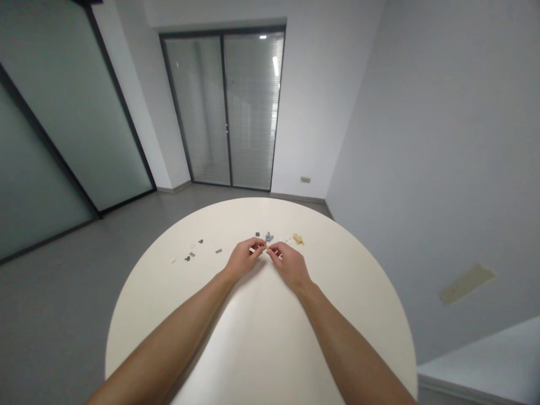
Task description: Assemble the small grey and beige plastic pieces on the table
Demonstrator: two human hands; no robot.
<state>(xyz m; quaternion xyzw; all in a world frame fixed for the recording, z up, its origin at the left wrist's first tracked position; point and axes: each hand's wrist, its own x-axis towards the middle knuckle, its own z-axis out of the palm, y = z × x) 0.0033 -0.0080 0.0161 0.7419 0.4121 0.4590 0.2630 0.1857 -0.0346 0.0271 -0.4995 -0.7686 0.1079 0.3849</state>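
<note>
My left hand (246, 254) and my right hand (289, 261) meet over the middle of the table, fingertips nearly touching. Between them is a tiny yellowish piece (266, 247), pinched from both sides; its exact shape is too small to tell. Just beyond the fingers lie a small cluster of grey-blue pieces (269, 237) and a dark grey piece (257, 234). Past my right hand is a little heap of tan-yellow pieces (298, 239), with a few white bits (288, 240) beside it.
The round white table (261, 343) carries more small loose pieces at the left: a flat grey piece (218, 251), dark pieces (201, 241) and a whitish piece (173, 260). Beyond the table's far edge stand a glass door (253, 112) and white walls.
</note>
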